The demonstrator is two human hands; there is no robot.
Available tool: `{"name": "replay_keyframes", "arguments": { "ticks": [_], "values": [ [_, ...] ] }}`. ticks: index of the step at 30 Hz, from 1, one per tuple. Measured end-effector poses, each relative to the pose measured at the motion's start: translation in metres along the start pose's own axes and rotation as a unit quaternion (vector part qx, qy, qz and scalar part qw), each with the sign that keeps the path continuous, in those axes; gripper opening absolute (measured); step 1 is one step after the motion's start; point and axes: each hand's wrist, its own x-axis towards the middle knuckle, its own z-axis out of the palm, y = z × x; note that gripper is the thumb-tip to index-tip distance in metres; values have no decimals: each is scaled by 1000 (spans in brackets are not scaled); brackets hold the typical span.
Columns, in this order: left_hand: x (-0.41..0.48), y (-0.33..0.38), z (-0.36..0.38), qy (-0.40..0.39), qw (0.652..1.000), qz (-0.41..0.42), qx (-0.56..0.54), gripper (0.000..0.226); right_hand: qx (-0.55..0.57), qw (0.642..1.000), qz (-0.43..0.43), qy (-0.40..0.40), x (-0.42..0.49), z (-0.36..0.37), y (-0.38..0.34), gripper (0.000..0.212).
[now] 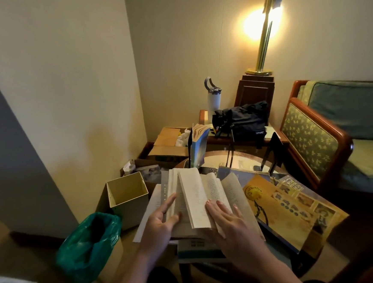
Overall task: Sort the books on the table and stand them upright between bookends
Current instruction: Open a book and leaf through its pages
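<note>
An open paperback (196, 198) lies on a stack of books at the near edge of the round table (245, 159), its pages fanned up. My left hand (161, 226) grips the left block of pages, thumb on the page edges. My right hand (230, 222) lies flat with straight fingers on the right-hand pages. A large yellow book (287, 209) lies flat to the right, over a blue one (239, 175). A blue paperback (198, 148) stands upright against a black bookend (190, 150) at the table's far left. A second black bookend (273, 152) stands at the far right.
A cream box (127, 197) and a green-lined bin (91, 245) stand on the floor to the left. Behind the table are cardboard boxes (167, 142), a black bag (242, 121), a white bottle (213, 96) and a lamp (261, 30). An armchair (328, 134) is on the right.
</note>
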Motion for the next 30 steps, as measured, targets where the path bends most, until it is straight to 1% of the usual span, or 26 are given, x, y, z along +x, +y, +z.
{"name": "replay_keyframes", "arguments": {
  "ticks": [2, 4, 6, 7, 10, 12, 14, 18, 26, 30],
  "values": [
    [1, 2, 0, 12, 1000, -3, -21, 43, -28, 1000, -11, -6, 4, 1, -4, 73],
    [4, 5, -1, 20, 999, 6, -34, 35, -46, 999, -18, -18, 7, 3, -8, 78],
    [3, 9, -1, 10, 999, 7, -31, 32, -60, 997, -31, -34, 10, 5, -13, 82],
    [3, 9, -1, 1, 1000, 6, -19, 34, -66, 996, -40, -41, 11, 6, -15, 80],
    [4, 5, -4, -12, 1000, 6, 25, 53, -63, 995, -56, -56, 15, 9, -23, 70],
    [4, 2, -6, -11, 999, 9, 40, 56, -40, 996, -54, -61, 18, 8, -27, 59],
    [4, -1, -8, -10, 999, 4, 44, 60, -31, 995, -57, -69, 20, 8, -27, 53],
    [3, -4, -10, -18, 999, -16, 41, 66, -57, 993, -60, -82, 29, 10, -23, 52],
    [4, -3, -18, -18, 994, -17, 108, 71, -127, 985, -56, -99, 80, 22, -6, 61],
    [4, -1, -19, -31, 995, -12, 99, 71, -124, 987, -51, -90, 108, 22, -3, 57]
  ]
}}
